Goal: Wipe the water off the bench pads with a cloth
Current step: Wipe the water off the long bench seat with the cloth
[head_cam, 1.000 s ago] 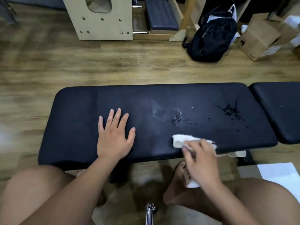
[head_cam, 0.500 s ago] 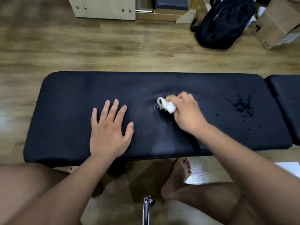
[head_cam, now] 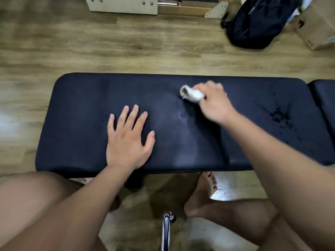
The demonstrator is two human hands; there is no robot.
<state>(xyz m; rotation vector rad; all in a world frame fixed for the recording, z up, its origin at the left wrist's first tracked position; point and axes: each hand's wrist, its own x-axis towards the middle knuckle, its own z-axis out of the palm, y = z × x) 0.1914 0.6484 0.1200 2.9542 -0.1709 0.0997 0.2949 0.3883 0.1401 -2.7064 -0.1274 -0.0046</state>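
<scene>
So the tabletop point(head_cam: 81, 124) is a long black padded slab running left to right, with a second black pad point(head_cam: 324, 98) just beside its right end. On it: the left hand point(head_cam: 126, 142) lies flat, fingers point(head_cam: 135, 113) spread, near the middle-left. The right hand point(head_cam: 213, 104) sits further right and toward the far edge, gripping a bunched white cloth point(head_cam: 192, 94) against the padding. A splatter of water drops point(head_cam: 279, 115) sits at the right end, well apart from the cloth. Underneath is a wood-plank floor point(head_cam: 108, 51), with a dark backpack point(head_cam: 257, 24), a cardboard box point(head_cam: 315, 24) and a pale wooden frame point(head_cam: 123, 5) at the far side.
</scene>
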